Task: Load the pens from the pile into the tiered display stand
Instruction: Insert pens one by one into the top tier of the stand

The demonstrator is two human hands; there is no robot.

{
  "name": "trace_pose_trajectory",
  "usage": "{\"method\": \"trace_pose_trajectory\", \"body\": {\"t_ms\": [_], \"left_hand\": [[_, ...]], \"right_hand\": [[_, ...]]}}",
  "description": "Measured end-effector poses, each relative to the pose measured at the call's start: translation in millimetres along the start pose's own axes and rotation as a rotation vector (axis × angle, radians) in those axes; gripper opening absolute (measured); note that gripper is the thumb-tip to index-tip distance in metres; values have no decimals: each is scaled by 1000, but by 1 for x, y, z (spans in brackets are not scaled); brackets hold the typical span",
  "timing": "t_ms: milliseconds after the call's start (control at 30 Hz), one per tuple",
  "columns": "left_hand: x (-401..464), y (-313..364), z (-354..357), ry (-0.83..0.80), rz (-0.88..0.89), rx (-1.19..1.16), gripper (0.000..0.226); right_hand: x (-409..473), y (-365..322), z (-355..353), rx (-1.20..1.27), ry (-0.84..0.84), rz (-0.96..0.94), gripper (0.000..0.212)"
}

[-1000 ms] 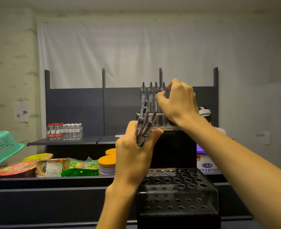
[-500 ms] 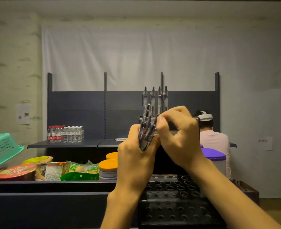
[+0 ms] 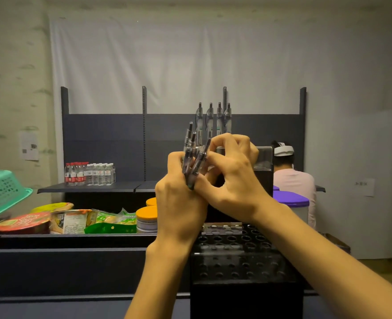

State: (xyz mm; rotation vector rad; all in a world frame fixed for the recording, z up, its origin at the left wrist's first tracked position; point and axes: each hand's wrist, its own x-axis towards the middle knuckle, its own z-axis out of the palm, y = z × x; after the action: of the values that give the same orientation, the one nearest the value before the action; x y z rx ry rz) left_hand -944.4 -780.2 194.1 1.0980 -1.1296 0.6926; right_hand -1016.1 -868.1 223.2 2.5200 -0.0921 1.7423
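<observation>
My left hand (image 3: pixel 180 203) grips a small bundle of clear pens (image 3: pixel 191 153), their tops fanning upward. My right hand (image 3: pixel 234 178) meets it from the right, thumb and fingers pinching one pen of the bundle. Both hands hover in front of the black tiered display stand (image 3: pixel 243 268), whose lower tiers show rows of empty holes. Several clear pens (image 3: pixel 213 120) stand upright in the stand's top tier, just behind my hands. The pile of pens is out of sight.
A dark shelf (image 3: pixel 63 240) to the left carries snack packs (image 3: pixel 107 222), orange-lidded jars (image 3: pixel 146 217) and a red bowl (image 3: pixel 22 223). A teal basket (image 3: pixel 1 192) juts in at far left. Water bottles (image 3: pixel 89 172) stand on a rear shelf. A person (image 3: pixel 291 180) sits behind the stand.
My right hand came down from the top tier of the stand to the bundle in my left hand and now pinches one pen there. The left hand has stayed about level.
</observation>
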Motion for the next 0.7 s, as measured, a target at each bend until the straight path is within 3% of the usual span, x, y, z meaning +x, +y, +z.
{"method": "trace_pose_trajectory", "body": {"t_ms": [133, 233, 367, 467, 700], "left_hand": [[2, -4, -3, -22, 10, 8, 28], [5, -2, -5, -22, -22, -24, 25], [5, 0, -7, -40, -27, -53, 33], [5, -4, -7, -59, -13, -33, 34], [5, -11, -6, -78, -19, -39, 26]], "right_hand": [[2, -5, -1, 38, -50, 70, 51], [5, -9, -4, 107, -27, 135, 44], [12, -12, -17, 225, 109, 232, 22], [26, -4, -29, 268, 251, 360, 23], [53, 32, -50, 295, 374, 586, 17]]}}
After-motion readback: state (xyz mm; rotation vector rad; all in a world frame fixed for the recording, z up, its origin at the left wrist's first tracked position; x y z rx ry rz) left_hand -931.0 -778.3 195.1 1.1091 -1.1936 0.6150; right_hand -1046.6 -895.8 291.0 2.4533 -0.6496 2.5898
